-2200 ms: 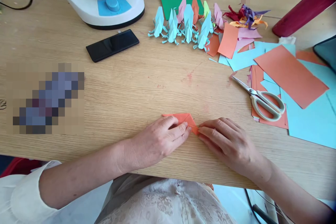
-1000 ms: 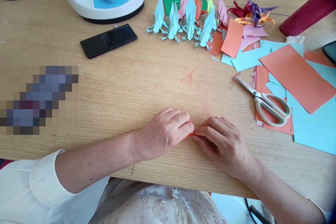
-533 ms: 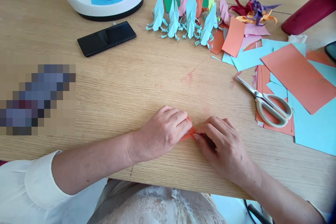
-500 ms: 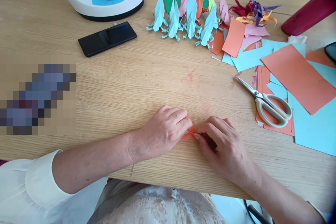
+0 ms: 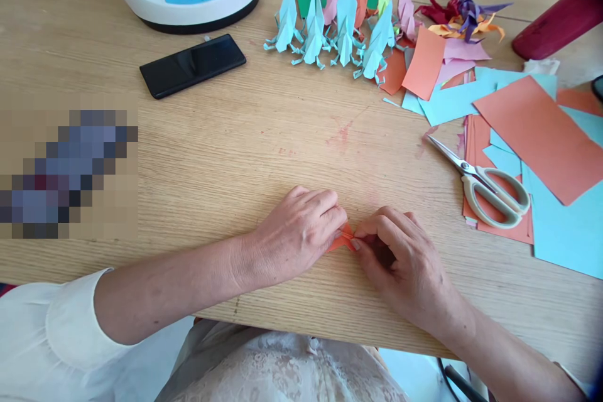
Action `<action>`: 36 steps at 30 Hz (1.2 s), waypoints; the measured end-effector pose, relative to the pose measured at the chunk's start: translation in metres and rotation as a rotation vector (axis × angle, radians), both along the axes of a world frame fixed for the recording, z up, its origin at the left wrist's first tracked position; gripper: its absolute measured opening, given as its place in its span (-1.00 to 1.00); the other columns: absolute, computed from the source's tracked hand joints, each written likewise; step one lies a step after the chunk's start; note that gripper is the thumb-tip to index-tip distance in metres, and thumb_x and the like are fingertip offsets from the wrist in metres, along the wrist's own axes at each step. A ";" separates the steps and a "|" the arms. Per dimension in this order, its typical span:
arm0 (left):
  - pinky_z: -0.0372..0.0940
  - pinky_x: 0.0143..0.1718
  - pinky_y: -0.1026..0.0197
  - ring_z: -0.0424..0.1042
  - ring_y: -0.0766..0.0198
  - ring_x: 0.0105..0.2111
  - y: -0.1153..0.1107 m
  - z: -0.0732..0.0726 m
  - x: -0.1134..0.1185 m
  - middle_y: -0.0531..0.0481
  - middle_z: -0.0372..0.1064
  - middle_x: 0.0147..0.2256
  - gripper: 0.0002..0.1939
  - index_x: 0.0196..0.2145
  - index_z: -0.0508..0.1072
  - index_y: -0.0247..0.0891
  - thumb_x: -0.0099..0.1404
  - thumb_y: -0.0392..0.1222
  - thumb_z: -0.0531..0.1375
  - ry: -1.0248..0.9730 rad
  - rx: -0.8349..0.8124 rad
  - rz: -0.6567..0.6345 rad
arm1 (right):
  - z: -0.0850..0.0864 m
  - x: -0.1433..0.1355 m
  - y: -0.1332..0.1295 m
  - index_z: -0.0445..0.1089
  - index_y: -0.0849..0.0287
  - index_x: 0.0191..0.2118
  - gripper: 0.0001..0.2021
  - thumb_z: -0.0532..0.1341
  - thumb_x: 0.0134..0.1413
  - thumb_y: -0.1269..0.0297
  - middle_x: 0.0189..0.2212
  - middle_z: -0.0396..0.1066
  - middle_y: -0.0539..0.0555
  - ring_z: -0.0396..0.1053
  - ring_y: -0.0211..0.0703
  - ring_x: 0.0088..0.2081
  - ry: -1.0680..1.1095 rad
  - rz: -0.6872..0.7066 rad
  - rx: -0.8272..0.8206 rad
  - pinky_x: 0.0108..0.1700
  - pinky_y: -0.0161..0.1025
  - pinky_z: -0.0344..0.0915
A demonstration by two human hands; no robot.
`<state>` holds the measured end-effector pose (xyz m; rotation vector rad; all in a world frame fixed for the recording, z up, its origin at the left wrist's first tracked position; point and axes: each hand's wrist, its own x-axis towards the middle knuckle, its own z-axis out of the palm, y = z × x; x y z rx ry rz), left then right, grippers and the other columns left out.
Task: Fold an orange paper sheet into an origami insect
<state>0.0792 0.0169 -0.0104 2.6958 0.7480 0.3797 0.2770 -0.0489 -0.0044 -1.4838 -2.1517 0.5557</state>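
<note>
The folded orange paper (image 5: 340, 242) lies under your left hand (image 5: 294, 235), its fingers pressing it to the table (image 5: 211, 157); your right hand (image 5: 407, 257) pinches the tip. Probably light and easily creased, it suits holding by folded edges. Scissors (image 5: 472, 172) and blue figures (image 5: 346, 25) lie well apart, unobstructing.

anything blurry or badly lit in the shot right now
Head view: soft light, dark shadow inside the curled right hand; head view: scissors fairly sharp, orange paper partly hidden by the left hand; head view: a pixelated block masks part of the left side, and the upper right corner darkens.
</note>
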 end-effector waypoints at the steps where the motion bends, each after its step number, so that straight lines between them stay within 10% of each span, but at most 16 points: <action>1: 0.13 -0.27 0.17 0.31 0.24 -0.31 0.000 0.000 0.000 -0.06 0.34 -0.28 -0.85 -0.30 0.39 -0.31 0.43 -0.29 0.07 -0.005 -0.012 0.005 | 0.000 0.000 0.000 0.30 0.16 -0.33 -0.90 0.14 0.25 0.41 -0.45 0.27 -0.02 0.22 -0.24 -0.41 0.007 -0.001 -0.007 -0.27 -0.17 0.07; 36: 0.11 -0.26 0.12 0.35 0.24 -0.33 0.000 0.005 0.009 -0.03 0.37 -0.29 -0.86 -0.32 0.43 -0.29 0.36 -0.30 0.09 -0.013 -0.059 0.088 | 0.002 0.007 -0.002 0.39 0.18 -0.25 -0.89 0.17 0.23 0.50 -0.35 0.33 0.06 0.29 -0.20 -0.34 0.027 0.018 0.028 -0.28 -0.17 0.20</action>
